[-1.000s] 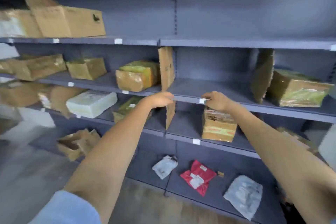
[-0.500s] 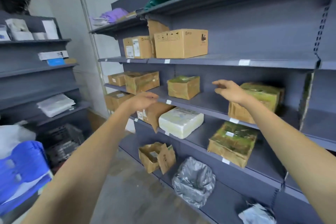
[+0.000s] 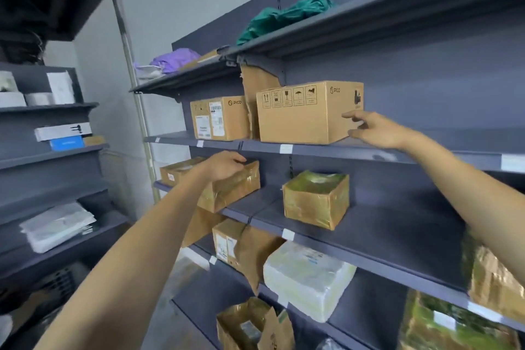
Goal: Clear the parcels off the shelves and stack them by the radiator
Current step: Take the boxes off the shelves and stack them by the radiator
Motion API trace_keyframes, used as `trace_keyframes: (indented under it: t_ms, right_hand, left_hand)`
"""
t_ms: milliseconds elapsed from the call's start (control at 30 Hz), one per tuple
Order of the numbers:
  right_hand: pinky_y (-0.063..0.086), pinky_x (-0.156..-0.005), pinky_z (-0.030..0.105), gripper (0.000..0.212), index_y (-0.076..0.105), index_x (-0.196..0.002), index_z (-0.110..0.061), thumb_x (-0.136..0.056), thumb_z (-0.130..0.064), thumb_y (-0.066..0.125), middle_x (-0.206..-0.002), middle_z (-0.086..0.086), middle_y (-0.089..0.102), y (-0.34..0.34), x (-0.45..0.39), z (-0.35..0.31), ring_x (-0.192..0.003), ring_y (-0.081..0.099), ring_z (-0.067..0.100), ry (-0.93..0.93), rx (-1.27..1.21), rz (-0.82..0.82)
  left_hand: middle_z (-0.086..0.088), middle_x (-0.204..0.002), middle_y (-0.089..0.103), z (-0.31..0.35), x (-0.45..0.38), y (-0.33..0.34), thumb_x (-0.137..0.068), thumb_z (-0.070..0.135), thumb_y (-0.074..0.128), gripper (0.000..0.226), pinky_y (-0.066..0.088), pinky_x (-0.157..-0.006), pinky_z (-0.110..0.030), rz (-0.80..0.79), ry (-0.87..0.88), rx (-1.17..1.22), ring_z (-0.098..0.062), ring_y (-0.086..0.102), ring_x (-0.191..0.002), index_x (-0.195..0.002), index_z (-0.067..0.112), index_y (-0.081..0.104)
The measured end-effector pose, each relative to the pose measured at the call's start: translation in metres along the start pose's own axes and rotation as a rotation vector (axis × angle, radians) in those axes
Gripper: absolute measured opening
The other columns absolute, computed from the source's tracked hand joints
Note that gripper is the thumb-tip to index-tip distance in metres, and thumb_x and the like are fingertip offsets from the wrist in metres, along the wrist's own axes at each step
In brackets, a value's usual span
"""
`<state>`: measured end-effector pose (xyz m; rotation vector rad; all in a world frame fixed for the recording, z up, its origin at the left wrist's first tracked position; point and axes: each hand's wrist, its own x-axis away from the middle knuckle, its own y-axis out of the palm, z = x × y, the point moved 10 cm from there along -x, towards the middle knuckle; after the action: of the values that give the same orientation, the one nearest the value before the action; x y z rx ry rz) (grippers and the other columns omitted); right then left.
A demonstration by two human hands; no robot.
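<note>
A large brown cardboard box [image 3: 301, 116] with printed handling symbols stands on an upper grey shelf [image 3: 369, 152]. My right hand [image 3: 375, 131] reaches up to its right end, fingers extended and touching the box's side near the bottom corner. My left hand [image 3: 224, 165] hovers lower, just under that shelf's edge, fingers loosely curled and holding nothing, in front of a tape-wrapped brown parcel [image 3: 235, 190] on the shelf below. A smaller labelled cardboard box [image 3: 218, 119] stands left of the large one.
A taped cube parcel [image 3: 315, 199] sits on the middle shelf and a white wrapped parcel [image 3: 306, 275] lies one level lower. Green [image 3: 284, 15] and purple [image 3: 176, 58] bags lie on the top shelf. A second shelving unit [image 3: 51, 150] with flat packets stands at the left.
The view has swung left and upward along the shelves. Both hands have risen; my right hand has moved from the middle shelf up to the large box's right end.
</note>
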<state>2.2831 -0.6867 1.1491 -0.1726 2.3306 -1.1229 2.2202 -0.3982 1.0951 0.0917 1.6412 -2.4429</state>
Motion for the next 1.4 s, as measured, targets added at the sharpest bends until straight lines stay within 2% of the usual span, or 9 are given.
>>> trace_keyframes:
  t_ms: [333,500,633,733,833,933,1133,1233,1400]
  right_hand:
    - [0.018,-0.115,0.040,0.083,-0.004,-0.150,-0.032,-0.090,-0.016,0.052,-0.155,0.011,0.015,0.029,-0.112,-0.001,-0.143,0.017,0.031,0.055,0.034,0.163]
    - [0.020,-0.115,0.039,0.076,-0.005,-0.150,-0.030,-0.094,-0.042,0.045,-0.158,0.003,0.014,0.002,-0.136,0.006,-0.144,0.020,0.024,0.138,-0.075,0.349]
    - [0.034,-0.102,0.054,0.063,0.028,-0.143,-0.034,-0.089,-0.067,0.029,-0.140,-0.001,0.045,0.002,-0.164,0.018,-0.130,0.041,0.030,0.373,-0.280,0.336]
    - [0.044,-0.081,0.043,0.061,0.061,-0.109,-0.027,-0.086,-0.071,0.026,-0.092,0.002,0.063,0.005,-0.186,0.026,-0.091,0.057,0.025,0.466,-0.438,0.374]
    - [0.045,-0.062,0.025,0.043,0.060,-0.064,-0.024,-0.090,-0.050,0.038,-0.055,-0.003,0.065,0.010,-0.190,0.035,-0.056,0.060,0.017,0.538,-0.600,0.476]
    - [0.049,-0.061,0.025,0.033,0.049,-0.057,-0.019,-0.087,-0.031,0.043,-0.054,-0.001,0.064,0.004,-0.180,0.034,-0.050,0.060,0.017,0.524,-0.709,0.583]
    - [0.047,-0.074,0.035,0.024,0.052,-0.067,-0.014,-0.083,-0.031,0.045,-0.068,0.005,0.066,-0.009,-0.121,0.016,-0.064,0.061,0.024,0.559,-0.851,0.629]
    - [0.050,-0.079,0.041,0.038,0.059,-0.084,-0.008,-0.084,-0.046,0.050,-0.073,0.007,0.071,-0.023,-0.069,0.007,-0.066,0.067,0.026,0.604,-0.889,0.667]
    - [0.057,-0.059,0.036,0.033,0.058,-0.082,-0.010,-0.090,-0.041,0.050,-0.062,0.006,0.070,-0.054,0.056,-0.007,-0.053,0.068,0.023,0.636,-0.873,0.731]
  left_hand:
    - [-0.002,-0.140,0.045,-0.018,-0.183,-0.023,-0.098,0.021,0.041,0.044,0.044,-0.085,-0.025,0.067,0.147,0.237,-0.015,0.054,-0.102,-0.141,0.022,0.037]
    - [-0.006,-0.144,0.040,-0.004,-0.270,-0.082,-0.100,0.036,0.030,0.047,0.040,-0.096,-0.033,0.241,0.240,0.463,-0.024,0.045,-0.124,-0.144,0.020,0.028]
    - [-0.014,-0.146,0.039,0.006,-0.340,-0.072,-0.089,0.065,0.032,0.073,0.036,-0.103,-0.051,-0.043,0.168,0.929,-0.034,0.038,-0.132,-0.145,0.018,0.028]
    - [-0.011,-0.099,0.072,0.031,-0.371,-0.033,-0.081,0.073,0.038,0.068,0.042,-0.087,-0.053,-0.346,0.164,1.117,-0.034,0.059,-0.102,-0.117,0.019,0.061]
    - [-0.005,-0.067,0.073,0.042,-0.378,-0.008,-0.078,0.067,0.052,0.052,0.048,-0.067,-0.037,-0.519,0.217,1.218,-0.025,0.070,-0.068,-0.063,0.022,0.072]
    - [-0.003,-0.061,0.069,0.044,-0.374,-0.007,-0.081,0.062,0.045,0.057,0.044,-0.065,-0.037,-0.618,0.282,1.160,-0.024,0.067,-0.056,-0.045,0.022,0.064]
    - [-0.003,-0.076,0.074,0.062,-0.312,-0.014,-0.084,0.057,0.033,0.054,0.052,-0.066,-0.046,-0.809,0.495,0.941,-0.025,0.067,-0.075,-0.056,0.029,0.070]
    - [-0.003,-0.085,0.074,0.080,-0.263,-0.014,-0.080,0.057,0.036,0.046,0.053,-0.069,-0.048,-0.911,0.591,0.925,-0.022,0.072,-0.075,-0.072,0.031,0.073]
    - [-0.004,-0.098,0.072,0.137,-0.158,0.004,-0.087,0.053,0.032,0.044,0.053,-0.072,-0.053,-1.022,0.713,0.955,-0.023,0.070,-0.085,-0.088,0.032,0.071]
